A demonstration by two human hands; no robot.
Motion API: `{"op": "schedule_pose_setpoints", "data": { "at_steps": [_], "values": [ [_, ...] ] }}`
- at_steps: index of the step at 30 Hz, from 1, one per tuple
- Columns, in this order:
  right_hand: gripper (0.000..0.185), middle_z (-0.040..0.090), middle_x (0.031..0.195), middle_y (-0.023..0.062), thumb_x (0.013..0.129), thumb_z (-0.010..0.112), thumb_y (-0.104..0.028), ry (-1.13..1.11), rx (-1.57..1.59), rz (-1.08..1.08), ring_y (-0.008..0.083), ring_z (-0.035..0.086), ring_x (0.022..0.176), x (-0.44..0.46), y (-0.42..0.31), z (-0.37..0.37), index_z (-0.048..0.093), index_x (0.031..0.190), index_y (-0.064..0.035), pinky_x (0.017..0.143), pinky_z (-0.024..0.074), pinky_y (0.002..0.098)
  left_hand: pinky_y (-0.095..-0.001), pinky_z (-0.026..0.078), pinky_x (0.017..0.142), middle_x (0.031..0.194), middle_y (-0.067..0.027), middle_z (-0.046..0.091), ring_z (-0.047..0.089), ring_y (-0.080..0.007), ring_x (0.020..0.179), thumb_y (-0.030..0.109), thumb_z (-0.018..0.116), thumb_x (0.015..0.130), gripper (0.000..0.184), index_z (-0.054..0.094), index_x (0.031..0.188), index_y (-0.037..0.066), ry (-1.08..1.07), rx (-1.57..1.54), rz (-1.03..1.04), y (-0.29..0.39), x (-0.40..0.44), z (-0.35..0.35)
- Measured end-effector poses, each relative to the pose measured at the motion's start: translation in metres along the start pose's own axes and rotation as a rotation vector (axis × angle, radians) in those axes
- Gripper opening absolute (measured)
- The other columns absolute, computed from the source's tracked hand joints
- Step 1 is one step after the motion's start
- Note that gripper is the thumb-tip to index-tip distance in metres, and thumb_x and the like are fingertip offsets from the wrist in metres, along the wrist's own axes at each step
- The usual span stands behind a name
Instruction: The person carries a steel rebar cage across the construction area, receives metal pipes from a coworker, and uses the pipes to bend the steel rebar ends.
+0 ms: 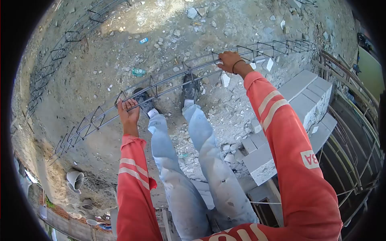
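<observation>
A long rebar cage (152, 84), made of straight steel bars tied with square stirrups, stretches across the view in front of my shins and passes above my shoes. My left hand (128, 111) grips it left of my legs, with the fingers curled around a bar near a stirrup. Farther right, my right hand (232, 63) is closed over the upper bars from above, a dark band on its wrist. Both ends of the cage reach well beyond my hands.
Another rebar cage (58, 53) lies on the rubble-strewn ground at the upper left. Grey blocks (297, 98) are stacked at right, beside wooden and metal poles (350, 148). A bucket (75, 179) sits at lower left. A crushed green bottle (138, 72) lies ahead of my feet.
</observation>
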State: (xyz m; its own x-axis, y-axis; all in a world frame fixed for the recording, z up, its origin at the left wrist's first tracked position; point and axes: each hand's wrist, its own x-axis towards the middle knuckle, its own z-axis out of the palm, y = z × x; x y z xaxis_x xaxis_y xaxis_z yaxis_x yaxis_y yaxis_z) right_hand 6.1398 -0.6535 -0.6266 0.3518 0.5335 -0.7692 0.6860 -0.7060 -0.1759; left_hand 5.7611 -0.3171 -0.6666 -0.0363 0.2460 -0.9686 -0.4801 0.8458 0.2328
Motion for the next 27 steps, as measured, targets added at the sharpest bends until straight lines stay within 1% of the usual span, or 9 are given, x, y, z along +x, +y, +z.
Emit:
{"op": "schedule_pose_setpoints", "data": {
  "at_steps": [4, 9, 11, 12, 14, 15, 17, 23, 27],
  "values": [
    [0.04, 0.064, 0.121, 0.017, 0.086, 0.063, -0.034, -0.059, 0.015, 0.069, 0.0344, 0.057, 0.12, 0.014, 0.001, 0.016, 0.066, 0.115, -0.0056, 0.103, 0.0398, 0.0541, -0.0393, 0.052, 0.085, 0.098, -0.0026, 0.056, 0.06, -0.0172, 0.09, 0.019, 0.081, 0.081, 0.032, 0.055, 0.098, 0.01, -0.075, 0.273, -0.021, 0.006, 0.072, -0.036],
    [0.037, 0.06, 0.127, 0.0184, 0.088, 0.056, -0.026, 0.016, 0.062, 0.104, 0.0336, 0.053, 0.125, 0.023, 0.0, 0.009, 0.064, 0.118, -0.0056, 0.106, 0.0366, 0.0566, -0.0379, 0.054, 0.087, 0.099, -0.007, 0.059, 0.064, -0.0219, 0.095, 0.026, 0.078, 0.083, 0.035, 0.059, 0.106, 0.008, -0.024, 0.578, 0.027, 0.0, -0.001, 0.023],
    [0.038, 0.058, 0.129, 0.0186, 0.088, 0.053, -0.023, -0.004, 0.076, 0.158, 0.0333, 0.052, 0.127, 0.027, -0.004, 0.011, 0.063, 0.119, -0.0054, 0.106, 0.0355, 0.0581, -0.0404, 0.052, 0.088, 0.111, -0.0108, 0.058, 0.063, -0.0256, 0.104, 0.035, 0.078, 0.08, 0.053, 0.056, 0.118, 0.006, 0.15, 1.375, -0.186, 0.003, -0.021, 0.039],
    [0.038, 0.057, 0.129, 0.0185, 0.088, 0.052, -0.022, 0.073, 0.114, 0.208, 0.0329, 0.05, 0.128, 0.029, -0.01, 0.018, 0.062, 0.12, -0.0052, 0.106, 0.0346, 0.0594, -0.0404, 0.052, 0.088, 0.111, -0.0108, 0.058, 0.063, -0.0256, 0.104, 0.035, 0.078, 0.08, 0.053, 0.056, 0.118, 0.006, 0.134, 1.38, -0.192, -0.003, -0.027, 0.052],
    [0.039, 0.052, 0.132, 0.0183, 0.087, 0.051, -0.02, 0.105, 0.166, 0.261, 0.0319, 0.045, 0.132, 0.027, -0.014, 0.019, 0.06, 0.122, -0.0047, 0.106, 0.0333, 0.0617, -0.0429, 0.047, 0.096, 0.127, -0.0119, 0.053, 0.055, -0.0282, 0.119, 0.043, 0.08, 0.073, 0.066, 0.055, 0.123, 0.008, 0.277, 2.432, 0.283, -0.016, -0.046, 0.074],
    [0.039, 0.052, 0.132, 0.0183, 0.087, 0.051, -0.02, 0.111, 0.172, 0.259, 0.0319, 0.045, 0.132, 0.026, -0.015, 0.021, 0.06, 0.122, -0.0047, 0.106, 0.0333, 0.0617, -0.0429, 0.047, 0.096, 0.127, -0.0119, 0.053, 0.055, -0.0282, 0.119, 0.043, 0.08, 0.073, 0.066, 0.055, 0.123, 0.008, 0.281, 2.434, 0.293, -0.021, -0.043, 0.072],
    [0.041, 0.05, 0.134, 0.0189, 0.087, 0.051, -0.019, 0.157, 0.194, 0.253, 0.0319, 0.043, 0.133, 0.023, -0.017, 0.032, 0.058, 0.125, -0.0043, 0.106, 0.0337, 0.0616, -0.0521, 0.038, 0.102, 0.135, -0.0114, 0.05, 0.048, -0.0308, 0.128, 0.048, 0.08, 0.068, 0.076, 0.053, 0.13, 0.012, -0.315, 2.435, 1.226, -0.031, -0.031, 0.061],
    [0.037, 0.05, 0.118, 0.0163, 0.078, 0.063, -0.011, 0.678, 0.263, 0.227, 0.0325, 0.048, 0.119, -0.021, -0.049, 0.041, 0.059, 0.114, -0.0095, 0.1, 0.0342, 0.0556, -0.0662, 0.027, 0.105, 0.135, -0.0113, 0.049, 0.043, -0.0311, 0.132, 0.037, 0.084, 0.067, 0.088, 0.044, 0.142, 0.015, -0.323, 2.779, 0.85, -0.067, -0.025, 0.082],
    [0.024, 0.067, 0.087, 0.0093, 0.073, 0.064, -0.009, 0.365, 0.539, 0.389, 0.0306, 0.065, 0.088, -0.107, -0.081, 0.094, 0.067, 0.097, -0.0136, 0.088, 0.0409, 0.0479, -0.0601, 0.032, 0.105, 0.137, -0.0124, 0.046, 0.042, -0.0334, 0.132, 0.032, 0.085, 0.066, 0.085, 0.045, 0.14, 0.016, -0.412, 2.525, 1.091, -0.064, -0.043, 0.071]
  ]
}}
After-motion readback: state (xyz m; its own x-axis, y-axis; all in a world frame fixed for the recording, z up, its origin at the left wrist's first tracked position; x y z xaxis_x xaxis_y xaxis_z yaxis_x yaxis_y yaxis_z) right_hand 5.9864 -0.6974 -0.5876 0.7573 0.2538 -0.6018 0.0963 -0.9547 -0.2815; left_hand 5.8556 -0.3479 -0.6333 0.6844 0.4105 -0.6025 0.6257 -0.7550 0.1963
